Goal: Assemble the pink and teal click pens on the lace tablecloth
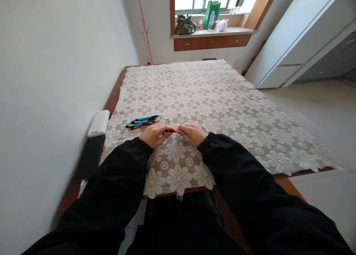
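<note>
Between my two hands, just above the lace tablecloth point(178, 151), is a slim pen point(170, 131) with a black part on the left and a pinkish-red part on the right. My left hand point(155, 134) pinches the black end. The fingers of my right hand point(193, 133) close around the red end, and most of that end is hidden in them. Beyond my left hand lies a small pile of several pens point(142, 121), mostly teal and black, with some red showing low in the pile.
At the table's left edge sit a white power-bank-like box point(99, 123) and a dark flat notebook-like object point(89, 158), against the wall. On the far windowsill stand a green bag point(212, 13), a clear bottle point(211, 22) and a dark bag point(184, 25). A white cabinet point(294, 36) is at right.
</note>
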Tool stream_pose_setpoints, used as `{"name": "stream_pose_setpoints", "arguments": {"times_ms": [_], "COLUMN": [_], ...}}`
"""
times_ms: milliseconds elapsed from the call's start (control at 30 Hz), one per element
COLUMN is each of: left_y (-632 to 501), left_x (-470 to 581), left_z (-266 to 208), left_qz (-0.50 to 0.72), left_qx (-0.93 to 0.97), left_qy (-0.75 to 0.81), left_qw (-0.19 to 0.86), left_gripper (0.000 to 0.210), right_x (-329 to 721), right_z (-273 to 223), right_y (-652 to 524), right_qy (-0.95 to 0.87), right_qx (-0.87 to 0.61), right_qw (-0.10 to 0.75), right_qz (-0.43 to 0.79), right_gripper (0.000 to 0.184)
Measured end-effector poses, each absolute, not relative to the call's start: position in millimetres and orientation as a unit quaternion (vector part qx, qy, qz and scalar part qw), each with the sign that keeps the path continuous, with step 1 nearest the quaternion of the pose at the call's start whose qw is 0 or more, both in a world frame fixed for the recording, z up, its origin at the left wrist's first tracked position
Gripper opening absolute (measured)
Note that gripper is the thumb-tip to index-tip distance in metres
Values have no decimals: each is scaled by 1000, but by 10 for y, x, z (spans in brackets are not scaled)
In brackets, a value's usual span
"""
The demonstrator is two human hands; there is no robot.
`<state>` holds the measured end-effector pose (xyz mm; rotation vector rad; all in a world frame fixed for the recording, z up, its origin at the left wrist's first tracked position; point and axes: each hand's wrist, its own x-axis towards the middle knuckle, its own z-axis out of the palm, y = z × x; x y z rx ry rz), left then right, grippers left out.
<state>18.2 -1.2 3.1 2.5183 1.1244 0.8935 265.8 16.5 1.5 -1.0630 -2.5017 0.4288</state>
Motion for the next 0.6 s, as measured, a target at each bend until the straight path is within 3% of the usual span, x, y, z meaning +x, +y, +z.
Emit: {"name": "stream_pose_setpoints", "arguments": {"times_ms": [200, 367, 600], "left_y": [-2, -1, -1], "left_x": [176, 174, 177], "left_z": [21, 17, 35], "left_qz": [307, 306, 286], "left_qx": [861, 865, 850], "left_qy": [390, 382, 429], "left_qw": [113, 113, 101], "left_gripper": [24, 24, 35], "right_x": [2661, 2658, 2659], "right_z": [-2, 12, 20], "right_y": [174, 171, 162], "right_qy": [-882, -892, -884], "right_qx": [-388, -379, -381], "right_qw": [214, 209, 228], "right_qz": [158, 131, 147], "right_gripper": [19, 35, 31]}}
